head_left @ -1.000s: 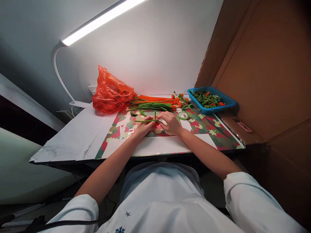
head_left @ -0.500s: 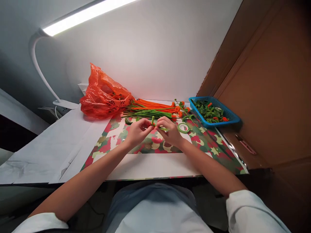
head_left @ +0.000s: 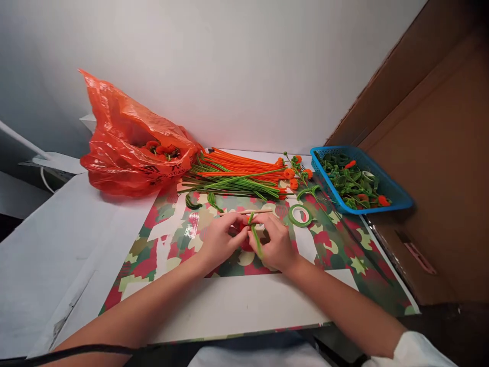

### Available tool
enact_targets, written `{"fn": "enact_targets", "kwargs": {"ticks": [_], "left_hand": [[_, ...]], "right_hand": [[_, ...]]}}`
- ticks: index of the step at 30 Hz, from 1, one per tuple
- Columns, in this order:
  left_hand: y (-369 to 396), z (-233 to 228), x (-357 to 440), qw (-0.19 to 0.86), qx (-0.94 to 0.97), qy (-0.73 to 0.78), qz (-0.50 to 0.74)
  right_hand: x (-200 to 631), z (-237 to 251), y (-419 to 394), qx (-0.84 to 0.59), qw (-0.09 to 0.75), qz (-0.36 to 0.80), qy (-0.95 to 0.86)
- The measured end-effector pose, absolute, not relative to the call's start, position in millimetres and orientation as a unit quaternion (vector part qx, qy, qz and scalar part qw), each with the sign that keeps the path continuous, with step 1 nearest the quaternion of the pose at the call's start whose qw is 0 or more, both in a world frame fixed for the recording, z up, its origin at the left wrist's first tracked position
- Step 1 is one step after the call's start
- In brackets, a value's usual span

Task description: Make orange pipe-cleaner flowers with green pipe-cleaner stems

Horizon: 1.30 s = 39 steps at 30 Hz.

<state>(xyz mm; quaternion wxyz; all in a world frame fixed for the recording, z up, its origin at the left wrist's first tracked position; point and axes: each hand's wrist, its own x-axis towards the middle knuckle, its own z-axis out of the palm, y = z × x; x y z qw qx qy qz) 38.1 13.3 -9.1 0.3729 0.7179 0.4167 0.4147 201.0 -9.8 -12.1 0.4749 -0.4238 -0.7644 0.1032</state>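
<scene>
My left hand (head_left: 219, 237) and my right hand (head_left: 277, 242) meet over the patterned mat, fingertips almost touching. Both are closed in a pinch. From the right fingers a bright green pipe cleaner (head_left: 256, 242) hangs down, its upper end looped between the two hands. A small orange fuzzy piece sits at the left fingertips, mostly hidden by them. Just behind the hands lies a thin brown stick (head_left: 263, 211). A roll of green tape (head_left: 292, 216) rests right of my right hand. Two green leaf shapes, a dark curled one (head_left: 193, 204) and a lighter one (head_left: 214, 202), lie beyond my left hand.
Orange pipe cleaners (head_left: 244, 164) and green pipe cleaners (head_left: 240, 184) lie in bundles behind. A red plastic bag (head_left: 130, 127) holds orange pieces at left. Finished-looking orange fruit stems (head_left: 293, 173) lie near a blue basket (head_left: 397, 201) of leaves. A pink cutter (head_left: 420, 258) is at right.
The view has moved closer and tilted down. The green pipe cleaner now hangs toward me from the right fingers, with its end bent up between the hands. Both hands stay pinched together.
</scene>
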Motion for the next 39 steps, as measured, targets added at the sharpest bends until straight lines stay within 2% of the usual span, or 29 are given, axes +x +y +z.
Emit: {"fn": "enact_targets", "kwargs": {"ticks": [4, 6, 10, 15, 19, 27, 39], "left_hand": [[13.6, -20.6, 33.4, 0.392, 0.712, 0.411, 0.412], [13.0, -22.0, 31.0, 0.402, 0.708, 0.413, 0.408], [12.7, -18.7, 29.4, 0.421, 0.687, 0.418, 0.419], [14.8, -15.3, 29.8, 0.438, 0.668, 0.422, 0.429], [15.9, -16.4, 27.2, 0.502, 0.626, 0.416, 0.427], [16.3, -13.2, 25.4, 0.548, 0.581, 0.421, 0.430], [11.9, -16.2, 33.8, 0.478, 0.643, 0.427, 0.420]], "right_hand": [[202.6, -15.0, -5.3, -0.419, 0.434, 0.066, -0.795], [203.9, -15.2, -3.4, -0.426, 0.439, 0.094, -0.785], [205.7, -13.8, -1.4, -0.475, 0.470, 0.263, -0.696], [204.5, -14.5, 0.0, -0.512, 0.484, 0.565, -0.429], [201.7, -14.4, 3.5, -0.473, 0.483, 0.675, -0.296], [195.9, -13.7, 11.9, -0.453, 0.502, 0.692, -0.252], [199.8, -19.0, 9.8, -0.429, 0.514, 0.682, -0.294]]}}
